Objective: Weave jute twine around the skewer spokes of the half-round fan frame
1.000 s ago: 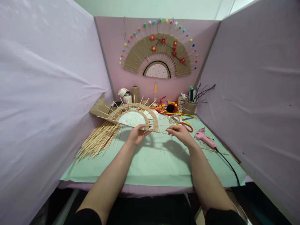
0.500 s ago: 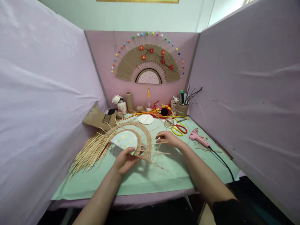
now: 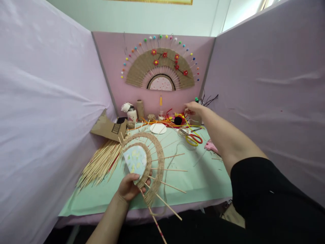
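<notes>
My left hand [image 3: 130, 186] grips the lower end of a half-round woven fan frame [image 3: 157, 149], thumb on its pale patterned centre panel [image 3: 135, 159]. Thin wooden sticks [image 3: 175, 187] spread outward through two woven bands; the lowest stick has red marks. From the bottom of the outer band, loose twine [image 3: 166, 176] curves up and rightward over the table. My right hand [image 3: 192, 109] is stretched far forward near the can at the back right. Its fingers look curled together, but blur hides what is in them.
Bundled sticks [image 3: 101, 164] lie left beside a cardboard piece [image 3: 109, 130]. Scissors [image 3: 194, 139] and a pink glue gun [image 3: 211, 146], partly behind my right arm, are on the right. A white oval [image 3: 158, 128] lies farther back. A finished fan [image 3: 137, 69] hangs on the rear panel.
My right hand has moved from beside the sticks forward and up to the back. The fan frame has turned clockwise and come lower in my left hand; loose twine now shows beside it.
</notes>
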Demonstrator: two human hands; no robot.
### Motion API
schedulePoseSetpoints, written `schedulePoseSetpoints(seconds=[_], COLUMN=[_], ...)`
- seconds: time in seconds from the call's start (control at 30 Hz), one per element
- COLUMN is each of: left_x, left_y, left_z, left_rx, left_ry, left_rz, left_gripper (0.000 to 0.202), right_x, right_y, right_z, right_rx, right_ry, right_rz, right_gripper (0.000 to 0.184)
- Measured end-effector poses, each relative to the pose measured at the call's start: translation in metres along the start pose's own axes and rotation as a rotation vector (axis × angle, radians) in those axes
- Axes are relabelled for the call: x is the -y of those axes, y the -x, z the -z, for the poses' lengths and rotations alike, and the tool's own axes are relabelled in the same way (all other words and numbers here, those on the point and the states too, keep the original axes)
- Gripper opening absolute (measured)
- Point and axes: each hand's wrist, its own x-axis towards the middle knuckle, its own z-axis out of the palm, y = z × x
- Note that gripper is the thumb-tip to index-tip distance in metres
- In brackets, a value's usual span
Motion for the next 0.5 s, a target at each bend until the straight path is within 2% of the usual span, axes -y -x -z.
schedulePoseSetpoints(seconds=[0.07,0.1,0.13,0.17,0.33,0.43,0.5], left_x=[-0.001,-0.001,-0.002,-0.002,-0.004,-0.005,-0.004], left_y=[0.001,0.000,0.000,-0.001,-0.005,-0.006,-0.006], left_z=[0.002,0.002,0.001,0.000,-0.010,-0.015,-0.015], left_rx=[0.006,-0.003,-0.023,-0.053,-0.261,-0.298,-0.284], left_ry=[0.041,0.061,0.077,0.090,0.123,0.143,0.142], left_rz=[-0.019,-0.031,-0.046,-0.060,-0.133,-0.144,-0.133], left_gripper=[0.043,0.047,0.050,0.052,0.042,0.032,0.030], right_x=[0.002,0.001,-0.002,-0.007,-0.034,-0.037,-0.027], right_y=[0.004,0.008,0.014,0.021,0.052,0.063,0.065], right_z=[-0.010,-0.017,-0.025,-0.033,-0.064,-0.067,-0.059], right_rx=[0.140,0.270,0.347,0.382,0.370,0.325,0.272], right_ry=[0.033,0.092,0.144,0.182,0.299,0.265,0.201], right_rz=[-0.067,-0.117,-0.157,-0.184,-0.224,-0.194,-0.165], right_gripper=[0.021,0.017,0.015,0.015,0.015,0.014,0.012])
